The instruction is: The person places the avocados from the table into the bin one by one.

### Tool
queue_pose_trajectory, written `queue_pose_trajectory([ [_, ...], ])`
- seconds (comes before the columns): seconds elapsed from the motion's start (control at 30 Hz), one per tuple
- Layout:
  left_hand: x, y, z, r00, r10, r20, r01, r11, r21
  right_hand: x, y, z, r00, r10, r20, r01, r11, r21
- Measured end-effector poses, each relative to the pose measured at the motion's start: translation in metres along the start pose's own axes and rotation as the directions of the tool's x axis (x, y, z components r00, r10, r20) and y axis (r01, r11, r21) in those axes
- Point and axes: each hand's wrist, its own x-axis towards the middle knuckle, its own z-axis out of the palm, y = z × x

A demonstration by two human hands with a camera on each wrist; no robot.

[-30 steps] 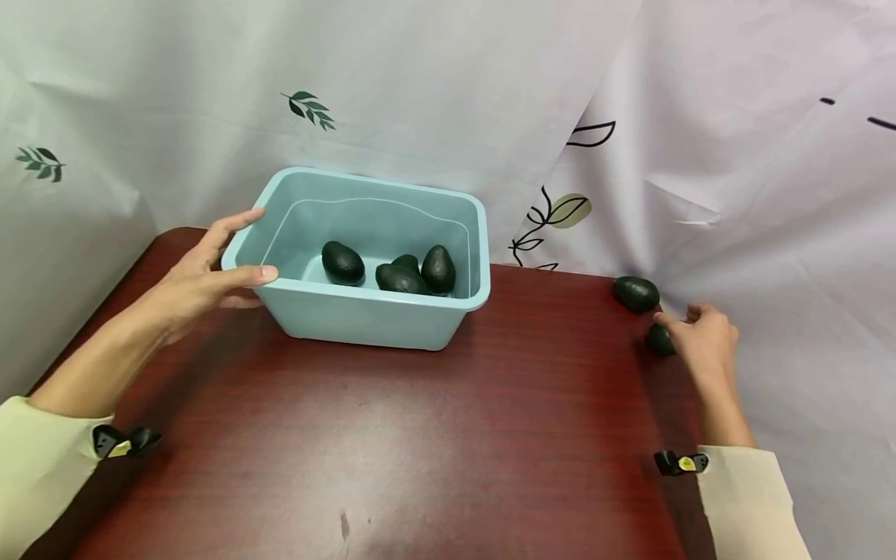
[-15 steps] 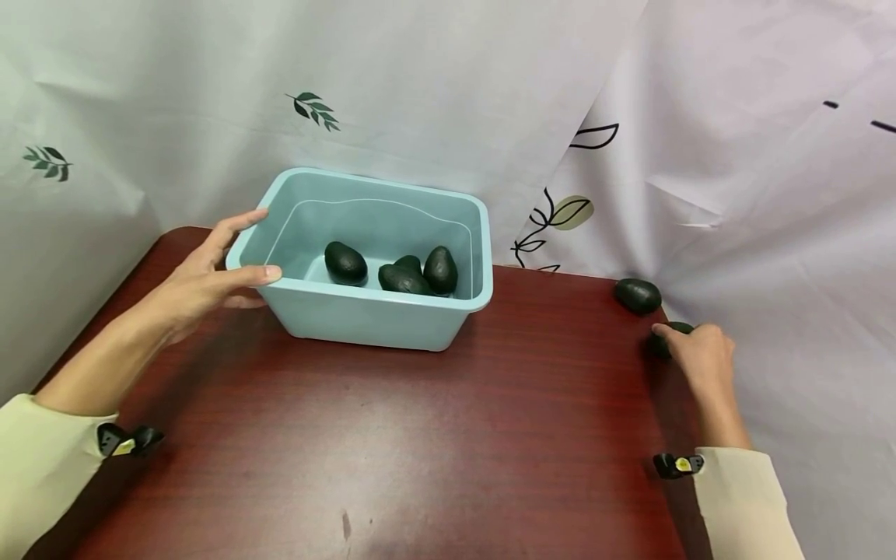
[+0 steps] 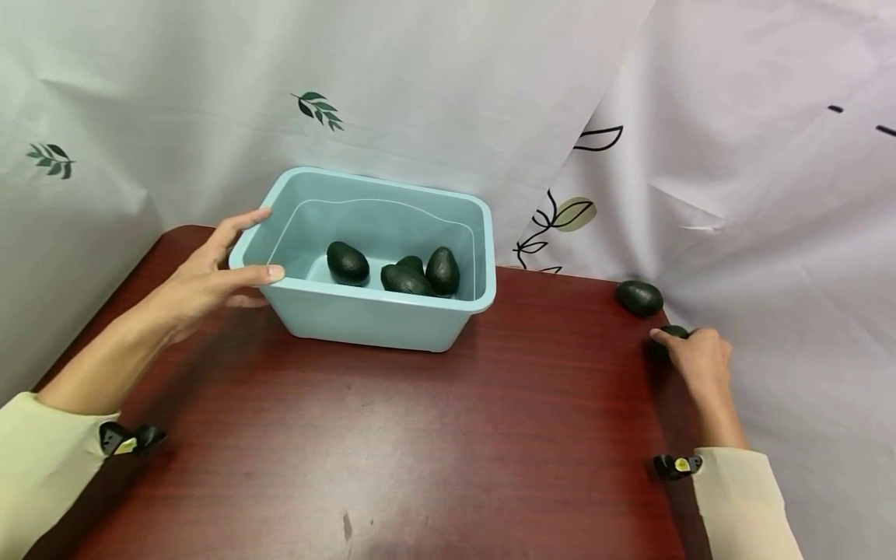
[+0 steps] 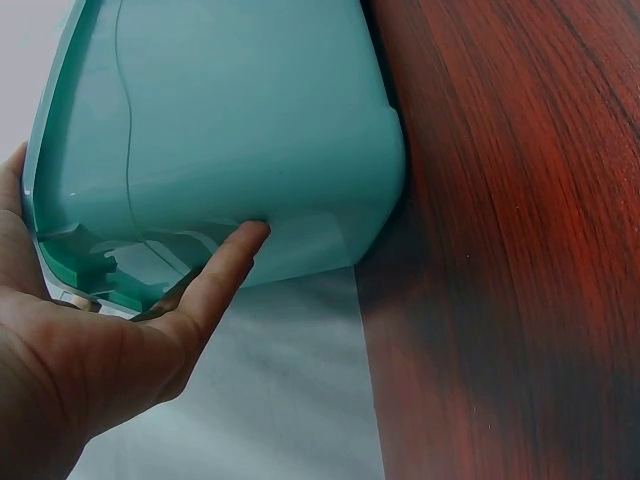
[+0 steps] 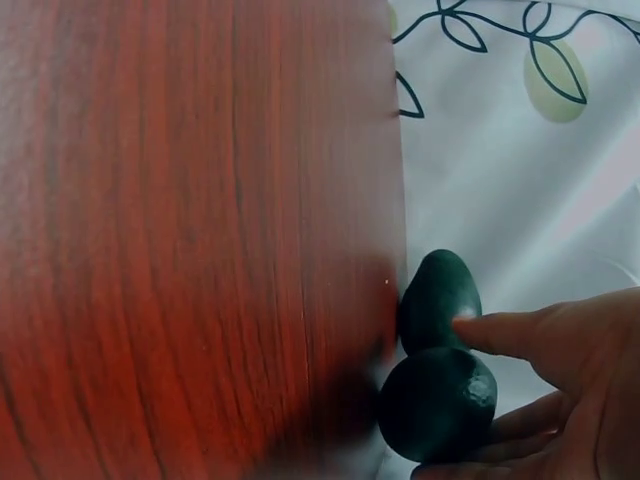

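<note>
My left hand (image 3: 203, 284) holds the left end of a light blue plastic bin (image 3: 371, 323), with its thumb and a finger on the rim. In the left wrist view, another fingertip presses against the bin's outer wall. Several dark green avocados (image 3: 348, 263) lie inside the bin. At the table's right edge, my right hand (image 3: 703, 362) grips an avocado (image 5: 437, 405) between thumb and fingers, partly hidden by the hand in the head view. Just beyond it sits another avocado (image 3: 639, 299), where the right wrist view shows the thumb tip overlapping its near side.
The reddish-brown wooden table (image 3: 420, 435) runs beneath both hands. White curtain (image 3: 448, 101) with leaf prints hangs behind it and along both sides. The bin stands at the back left, close to the curtain.
My right hand has lowered slightly and its thumb and fingers have come round the nearer avocado. The left hand stays on the bin; the head view has shifted slightly.
</note>
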Motion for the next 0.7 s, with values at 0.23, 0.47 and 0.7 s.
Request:
queue_pose_trajectory([
  [0.23,0.0,-0.001,0.001,1.0,0.001,0.003,-0.001,1.0,-0.002,-0.001,0.0,0.003,1.0,-0.008,0.019,0.008,1.0,0.0],
  [0.47,-0.001,-0.001,0.001,1.0,0.003,0.004,-0.003,1.0,0.001,-0.003,-0.005,0.001,0.998,-0.034,0.057,0.034,0.999,-0.007],
  [0.7,0.001,-0.001,0.001,1.0,0.007,0.0,-0.007,1.0,0.0,-0.004,-0.01,0.002,0.992,-0.12,0.026,0.121,0.993,-0.001],
])
